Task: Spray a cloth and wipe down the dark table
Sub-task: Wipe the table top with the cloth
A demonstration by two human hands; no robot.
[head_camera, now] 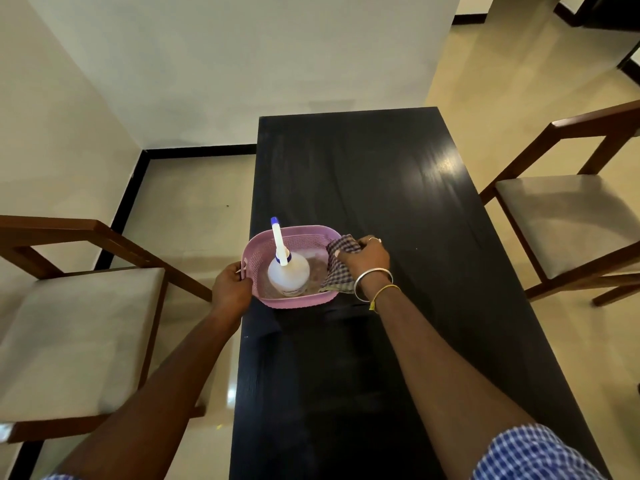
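Looking down over both bare forearms, we see a long dark table [381,188], its top nearly black with a faint wood grain, pale streaks along its left side and a bright glare patch toward its right edge. Near the table's left edge sits a pink perforated plastic basket [304,237], oval-cornered and shallow. Inside it stands a translucent white spray bottle [288,274] with a rounded body; its white nozzle, tipped in blue, slants up toward the far rim. The left hand [231,285] is curled around the basket's left handle, gripping it. The right hand [366,259], with a ring on one finger and a silver bangle and yellow thread at the wrist, is closed over a checked cloth [337,268]. The cloth is woven in small dark purple and pale squares, bunched and creased, draped over the basket's right rim with part lying inside. A blue-and-white checked sleeve [533,455] shows at the lower right. Wooden chairs with pale cushioned seats stand on either side, one at left [79,334] and one at right [568,216], on a glossy cream floor.
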